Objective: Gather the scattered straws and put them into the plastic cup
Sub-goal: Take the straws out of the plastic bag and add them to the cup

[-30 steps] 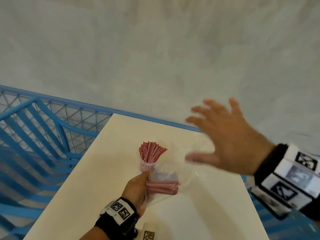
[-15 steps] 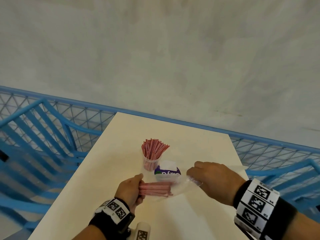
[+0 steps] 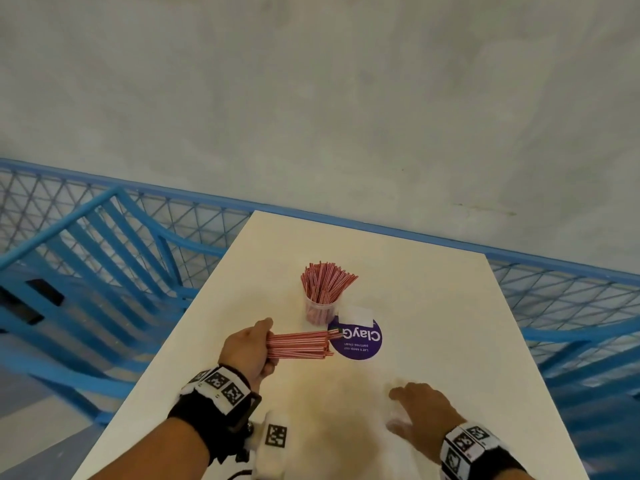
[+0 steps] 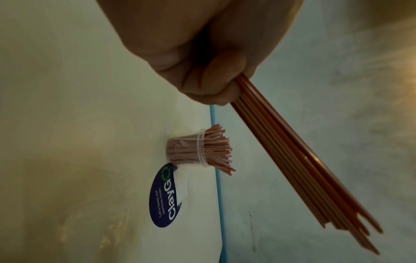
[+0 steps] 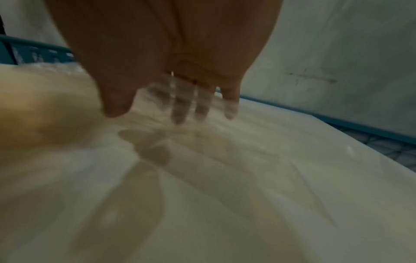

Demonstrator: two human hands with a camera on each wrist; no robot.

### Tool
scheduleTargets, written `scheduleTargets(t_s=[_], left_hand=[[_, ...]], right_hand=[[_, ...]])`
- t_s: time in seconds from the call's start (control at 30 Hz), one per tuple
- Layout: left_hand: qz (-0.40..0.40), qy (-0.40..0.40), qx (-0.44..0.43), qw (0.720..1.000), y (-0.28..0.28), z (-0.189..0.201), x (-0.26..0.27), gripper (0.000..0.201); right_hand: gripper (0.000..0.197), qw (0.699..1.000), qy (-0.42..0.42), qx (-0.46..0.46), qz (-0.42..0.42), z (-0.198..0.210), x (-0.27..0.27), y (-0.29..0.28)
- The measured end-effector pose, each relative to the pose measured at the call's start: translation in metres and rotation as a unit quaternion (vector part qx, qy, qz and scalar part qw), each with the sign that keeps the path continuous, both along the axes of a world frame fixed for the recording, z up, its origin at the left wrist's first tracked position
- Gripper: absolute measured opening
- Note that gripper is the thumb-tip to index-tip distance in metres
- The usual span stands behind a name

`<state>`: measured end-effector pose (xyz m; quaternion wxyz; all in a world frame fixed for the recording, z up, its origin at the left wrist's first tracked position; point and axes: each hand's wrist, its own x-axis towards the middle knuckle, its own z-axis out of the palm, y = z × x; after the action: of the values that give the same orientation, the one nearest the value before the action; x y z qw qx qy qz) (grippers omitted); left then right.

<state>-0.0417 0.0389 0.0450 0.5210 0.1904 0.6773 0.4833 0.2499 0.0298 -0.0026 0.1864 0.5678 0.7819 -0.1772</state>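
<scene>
Nearest the viewer, the right hand [image 3: 420,415] is flat on the pale desk [image 3: 450,306], its fingers [image 5: 180,106] spread and released over a thin clear plastic wrapper [image 3: 394,422], which is blurred and hard to make out. Half a second ago this hand was up beside the straws, pulling that wrapper; now it has drawn back toward the body and the wrapper has come away with it.

A little farther, on the left, the left hand [image 3: 247,349] has its fingers clenched around one end of a bundle of red-and-white striped straws [image 3: 298,345]. The bundle is now bare, which probably means it is ready to go into the cup. It is held above the desk, its long axis nearly level, running left to right, with the free ends pointing right over a round purple sticker [image 3: 360,341] on the desk.

Just beyond the sticker stands the clear plastic cup [image 3: 320,311], upright and already crowded with straws fanning out of its top. To fit, the bundle would likely need tipping upright, ends down.

Behind the desk run a blue mesh railing [image 3: 104,209] and a grey wall.
</scene>
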Motion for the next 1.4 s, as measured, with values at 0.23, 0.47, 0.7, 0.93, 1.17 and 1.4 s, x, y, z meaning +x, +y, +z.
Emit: scheduleTargets(t_s=[0.23, 0.47, 0.7, 0.93, 1.17, 1.4], left_hand=[[-0.051, 0.079, 0.032, 0.995, 0.000, 0.005, 0.019, 0.039], [-0.125, 0.165, 0.059, 0.977, -0.001, 0.014, 0.056, 0.040], [-0.282, 0.365, 0.163, 0.872, -0.003, 0.027, 0.047, 0.034], [-0.540, 0.615, 0.146, 0.555, -0.007, 0.041, 0.056, 0.035], [-0.516, 0.623, 0.127, 0.574, -0.008, 0.044, 0.059, 0.034], [-0.515, 0.628, 0.192, 0.550, -0.003, 0.058, 0.092, 0.032]], right_hand=[[0.116, 0.994, 0.060, -0.069, -0.054, 0.052, -0.007, 0.003], [0.067, 0.977, 0.211, -0.001, -0.026, 0.102, -0.072, 0.002], [0.017, 0.989, 0.145, 0.015, 0.005, 0.099, -0.062, 0.003], [0.011, 0.982, 0.174, 0.022, 0.075, 0.117, -0.064, 0.008], [0.050, 0.815, 0.533, 0.007, -0.228, 0.119, -0.046, 0.002], [0.027, 0.745, 0.592, 0.048, -0.304, 0.107, -0.079, -0.010]])
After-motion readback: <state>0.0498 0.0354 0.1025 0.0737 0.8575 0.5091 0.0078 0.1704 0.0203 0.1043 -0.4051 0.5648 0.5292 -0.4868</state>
